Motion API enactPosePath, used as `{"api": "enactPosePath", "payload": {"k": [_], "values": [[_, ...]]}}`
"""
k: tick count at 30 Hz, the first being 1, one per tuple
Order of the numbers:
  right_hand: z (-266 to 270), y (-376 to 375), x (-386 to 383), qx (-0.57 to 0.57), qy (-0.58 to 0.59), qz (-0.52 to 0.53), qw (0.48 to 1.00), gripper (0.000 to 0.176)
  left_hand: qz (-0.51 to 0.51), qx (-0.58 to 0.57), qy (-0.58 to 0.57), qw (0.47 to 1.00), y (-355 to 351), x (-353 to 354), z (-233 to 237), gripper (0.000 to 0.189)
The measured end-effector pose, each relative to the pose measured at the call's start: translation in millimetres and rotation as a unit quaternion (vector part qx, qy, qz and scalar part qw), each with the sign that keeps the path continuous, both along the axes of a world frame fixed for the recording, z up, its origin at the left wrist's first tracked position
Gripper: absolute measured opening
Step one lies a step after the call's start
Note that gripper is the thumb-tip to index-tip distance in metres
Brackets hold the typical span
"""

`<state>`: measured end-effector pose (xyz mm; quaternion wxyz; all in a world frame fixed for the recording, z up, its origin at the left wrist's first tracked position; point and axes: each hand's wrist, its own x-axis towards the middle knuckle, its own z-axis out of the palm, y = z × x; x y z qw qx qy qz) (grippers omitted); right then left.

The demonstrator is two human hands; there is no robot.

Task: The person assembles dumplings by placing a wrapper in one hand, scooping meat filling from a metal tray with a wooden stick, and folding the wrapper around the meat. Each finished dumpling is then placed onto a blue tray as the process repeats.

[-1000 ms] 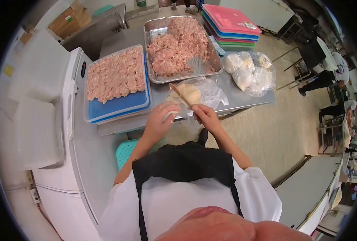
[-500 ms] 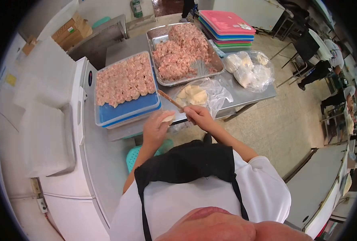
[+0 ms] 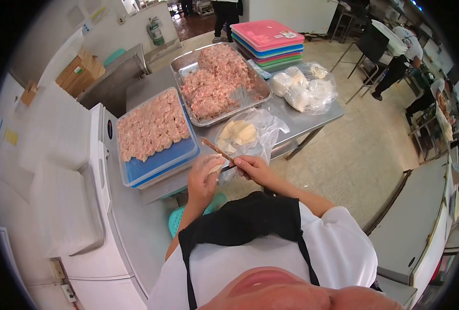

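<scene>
My left hand [image 3: 202,178] is closed around a pale round dumpling wrapper [image 3: 217,169], with its fingers partly curled over it. A flat wooden spreading stick [image 3: 216,148] is gripped by its end in my right hand [image 3: 252,169], and its blade slants up over the left fingers. Just beyond the hands, a stack of wrappers [image 3: 239,133] lies in an opened plastic bag [image 3: 266,125]. To the left, rows of meat-filled dumplings [image 3: 152,124] cover most of a blue-bottomed tray [image 3: 163,168]. Behind it, ground meat filling [image 3: 216,77] is heaped in a metal pan [image 3: 203,122].
Bagged pale wrappers [image 3: 307,90] sit at the right end of the steel table [image 3: 320,114]. Coloured lids [image 3: 268,36] are stacked behind. A white freezer [image 3: 131,217] stands at the left, and a turquoise basket [image 3: 176,219] is below. Another person [image 3: 407,44] bends over at far right.
The camera view has tilted, so the table sits slightly further left. My left hand has come up against the stick, which now overlaps its fingers. Both hands keep their hold.
</scene>
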<state>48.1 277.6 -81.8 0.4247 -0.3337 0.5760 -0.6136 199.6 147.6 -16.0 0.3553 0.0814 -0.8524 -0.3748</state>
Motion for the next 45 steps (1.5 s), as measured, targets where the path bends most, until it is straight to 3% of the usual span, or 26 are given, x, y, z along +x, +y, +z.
{"api": "enactPosePath", "payload": {"k": [6, 11, 14, 17, 20, 23, 27, 31, 34, 38, 40, 43, 45], "values": [[-3, 9, 11, -0.022, -0.080, -0.051, 0.995, 0.035, 0.022, 0.055, -0.018, 0.998, -1, -5, -6, 0.029], [-3, 10, 13, -0.058, -0.056, -0.058, 0.995, 0.032, 0.038, 0.120, -0.033, 0.992, -14, -8, -8, 0.031], [-3, 10, 16, -0.048, -0.034, -0.068, 0.996, 0.030, 0.028, 0.189, -0.013, 0.981, -17, -6, -12, 0.029], [0, 5, 16, -0.049, -0.024, -0.066, 0.996, 0.029, 0.003, 0.344, 0.055, 0.937, -21, -10, -26, 0.027], [4, 1, 15, -0.054, -0.013, -0.064, 0.996, 0.027, -0.040, 0.409, 0.092, 0.907, -16, -10, -28, 0.031], [4, -4, 7, -0.052, 0.013, -0.065, 0.996, 0.028, 0.009, 0.348, 0.063, 0.935, -16, -5, -31, 0.032], [24, -18, -33, -0.047, 0.150, -0.145, 0.977, 0.031, 0.041, 0.327, 0.032, 0.943, -11, -3, -18, 0.025], [19, -35, -121, -0.008, 0.174, -0.133, 0.976, 0.038, 0.019, 0.314, 0.020, 0.949, -4, -17, -8, 0.024], [30, -44, -171, 0.043, 0.268, -0.141, 0.952, 0.037, 0.021, 0.339, 0.033, 0.940, -3, -36, -12, 0.024], [41, -64, -230, 0.088, 0.484, -0.033, 0.870, 0.035, 0.037, 0.307, 0.070, 0.948, 3, -73, -11, 0.023], [40, -79, -255, 0.117, 0.572, 0.035, 0.811, 0.031, 0.052, 0.309, 0.025, 0.949, 4, -88, -13, 0.023], [17, -104, -280, 0.065, 0.623, 0.088, 0.775, 0.032, 0.067, 0.297, -0.013, 0.952, 7, -115, -20, 0.023], [9, -118, -288, 0.022, 0.608, 0.118, 0.785, 0.029, 0.073, 0.299, -0.022, 0.951, 13, -131, -21, 0.023]]}}
